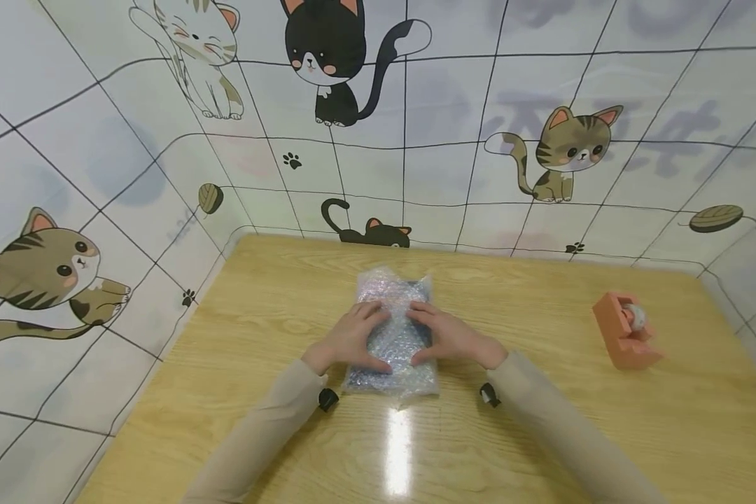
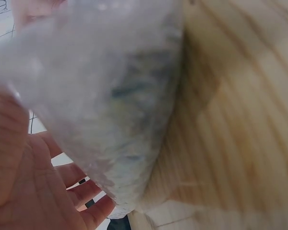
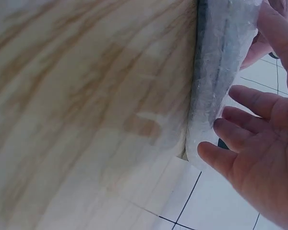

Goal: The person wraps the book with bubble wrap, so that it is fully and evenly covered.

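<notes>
A flat rectangular package wrapped in clear bubble wrap lies on the wooden table, a bluish-grey item dimly visible through the plastic. My left hand rests on its left side with thumb and fingers spread. On the opposite side my right hand touches the top, fingers also spread and lightly bent. Close up in the left wrist view, the wrap bulges beside the palm, its contents blurred. The right wrist view shows the package's edge near the table, with my fingertips along the wrap.
An orange tape dispenser with a roll in it stands on the right part of the wooden table. A white sheet with grid lines and cartoon cats rises behind the table and along its sides.
</notes>
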Motion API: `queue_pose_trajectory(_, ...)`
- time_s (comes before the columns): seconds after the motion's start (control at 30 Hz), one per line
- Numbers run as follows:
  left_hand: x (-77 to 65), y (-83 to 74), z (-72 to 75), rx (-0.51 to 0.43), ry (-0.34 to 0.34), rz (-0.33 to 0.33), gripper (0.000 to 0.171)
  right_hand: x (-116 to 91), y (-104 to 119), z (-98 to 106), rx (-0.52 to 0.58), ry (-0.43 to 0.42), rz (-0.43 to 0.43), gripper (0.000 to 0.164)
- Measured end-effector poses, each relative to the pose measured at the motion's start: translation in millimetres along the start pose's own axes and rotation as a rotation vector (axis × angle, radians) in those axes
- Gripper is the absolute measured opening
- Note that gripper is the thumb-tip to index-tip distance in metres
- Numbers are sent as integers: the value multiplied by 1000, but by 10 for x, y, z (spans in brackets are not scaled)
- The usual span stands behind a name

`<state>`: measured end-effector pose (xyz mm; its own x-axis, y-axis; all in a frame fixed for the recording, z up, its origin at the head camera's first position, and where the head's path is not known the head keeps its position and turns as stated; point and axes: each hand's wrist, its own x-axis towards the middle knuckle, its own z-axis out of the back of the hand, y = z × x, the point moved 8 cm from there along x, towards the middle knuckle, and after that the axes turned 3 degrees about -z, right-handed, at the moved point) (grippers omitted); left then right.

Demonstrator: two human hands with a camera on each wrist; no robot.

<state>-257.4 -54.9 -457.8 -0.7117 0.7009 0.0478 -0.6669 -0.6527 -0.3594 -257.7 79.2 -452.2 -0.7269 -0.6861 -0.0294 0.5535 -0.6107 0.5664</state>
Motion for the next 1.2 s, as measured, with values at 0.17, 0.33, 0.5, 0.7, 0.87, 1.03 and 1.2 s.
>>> queue_pose_trajectory(0.17, -56, 55, 2, -16, -18, 20, 98, -60, 23, 117, 23, -52, 15, 80)
queue_pose_trajectory(0.33, -119, 95, 26, -32, -35, 28, 98, -308, -62, 447, 0, -205, -24, 61)
queue_pose_trajectory(0.5, -157, 107, 42, -41, -36, 33, 99, -729, -290, 830, -3, -344, -119, 39)
queue_pose_trajectory(0.7, -180, 110, 36, -36, -25, 48, 98, -1332, -632, 1246, -47, -552, -265, 22)
queue_pose_trajectory(0.87, -199, 95, 42, -45, -29, 43, 98, -1801, -929, 1433, -89, -678, -363, 17)
queue_pose_trajectory(1.03, -212, 92, 32, -47, -35, 32, 99, -2145, -1232, 1461, -77, -664, -514, 24)
queue_pose_trajectory(1.2, -219, 107, 16, -49, -25, 43, 100, -2379, -1472, 1444, -121, -615, -650, 33)
